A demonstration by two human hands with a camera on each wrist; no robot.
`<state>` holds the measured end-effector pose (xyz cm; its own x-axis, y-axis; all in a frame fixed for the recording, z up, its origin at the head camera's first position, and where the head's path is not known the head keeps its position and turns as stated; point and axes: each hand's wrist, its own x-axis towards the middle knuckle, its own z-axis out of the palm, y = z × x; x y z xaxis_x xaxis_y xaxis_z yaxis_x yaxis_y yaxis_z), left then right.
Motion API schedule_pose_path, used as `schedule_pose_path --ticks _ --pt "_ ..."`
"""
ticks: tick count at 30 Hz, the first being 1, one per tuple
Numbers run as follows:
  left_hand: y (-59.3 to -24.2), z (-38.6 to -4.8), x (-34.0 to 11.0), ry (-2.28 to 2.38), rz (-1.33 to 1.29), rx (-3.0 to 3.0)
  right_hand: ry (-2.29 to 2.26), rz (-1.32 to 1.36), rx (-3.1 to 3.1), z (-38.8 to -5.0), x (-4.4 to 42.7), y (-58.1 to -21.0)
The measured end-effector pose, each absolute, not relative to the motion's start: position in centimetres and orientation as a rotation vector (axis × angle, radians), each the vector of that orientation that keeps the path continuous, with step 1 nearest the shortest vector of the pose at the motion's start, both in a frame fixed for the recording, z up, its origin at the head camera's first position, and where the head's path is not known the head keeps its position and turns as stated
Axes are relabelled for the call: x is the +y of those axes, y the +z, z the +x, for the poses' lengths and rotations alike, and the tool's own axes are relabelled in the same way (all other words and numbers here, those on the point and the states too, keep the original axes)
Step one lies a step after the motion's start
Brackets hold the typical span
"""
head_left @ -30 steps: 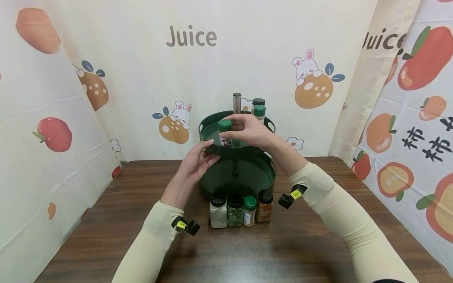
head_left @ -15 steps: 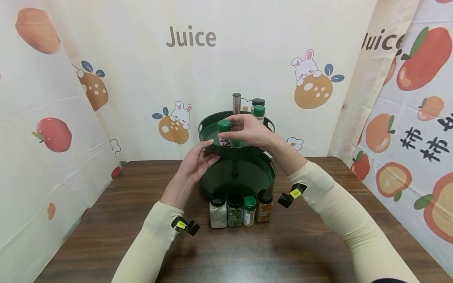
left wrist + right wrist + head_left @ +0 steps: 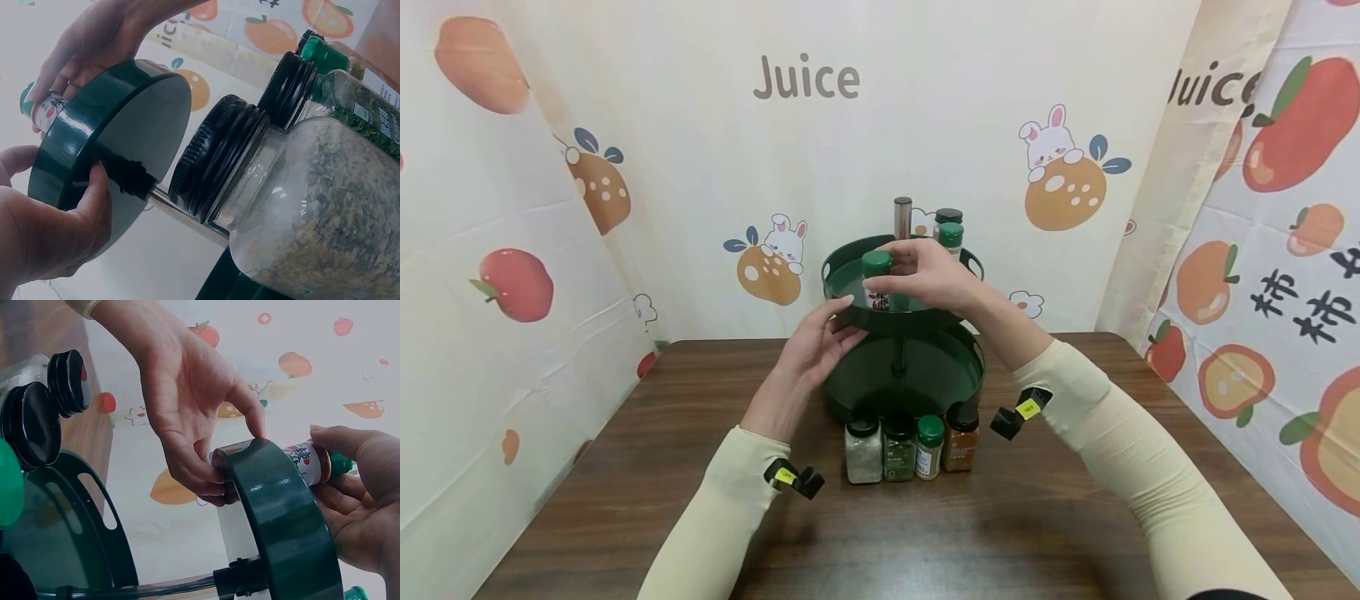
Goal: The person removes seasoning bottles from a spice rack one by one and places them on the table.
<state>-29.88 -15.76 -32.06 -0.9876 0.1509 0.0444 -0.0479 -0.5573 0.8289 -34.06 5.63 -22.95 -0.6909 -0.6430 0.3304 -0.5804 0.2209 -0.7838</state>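
A two-tier dark green rotating rack stands on the table. My left hand [image 3: 811,346] grips the front left edge of its upper tray [image 3: 917,321], thumb at the rim and fingers underneath. Inside that tray, near the front left, my right hand [image 3: 928,273] holds a small spice jar [image 3: 877,283] with a green cap and a printed label. The jar is upright; whether its base touches the tray is hidden by the rim. In the right wrist view, thumb and fingers are on either side of the spice jar [image 3: 306,462].
In front of the lower tray [image 3: 902,383] stand several seasoning jars, including a pale one [image 3: 862,454] and an orange-brown one [image 3: 960,442]. A green-capped jar [image 3: 951,237] and a black-capped jar [image 3: 948,215] are at the upper tray's back right, near the rack's metal post [image 3: 902,218].
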Motion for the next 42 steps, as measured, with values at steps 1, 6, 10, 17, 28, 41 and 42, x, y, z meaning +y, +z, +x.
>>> schedule_pose_path --ticks 1,6,10,17,28,41,42 --pt "-32.1 -29.9 -15.7 2.673 0.168 1.415 -1.495 -1.204 2.411 -34.1 5.6 -22.9" --pt "-32.1 -29.9 -15.7 2.674 0.167 1.422 -1.49 -1.209 2.443 -34.0 5.9 -22.4" --pt "-32.1 -30.0 -15.7 2.676 0.157 1.423 -1.505 -1.206 2.449 -33.8 6.1 -21.9" --pt "-32.1 -30.0 -15.6 2.682 0.153 1.425 -1.543 -1.209 2.439 -33.2 6.7 -21.2" --pt "-32.2 -30.0 -15.6 2.692 0.142 1.415 -1.596 -1.273 2.401 -31.8 7.1 -20.2" --pt "-32.1 -29.9 -15.6 2.677 0.162 1.434 -1.564 -1.422 2.309 -28.4 7.0 -21.5" --pt "-32.1 -29.8 -15.6 2.675 0.168 1.436 -1.569 -1.429 2.293 -28.2 7.0 -21.8"
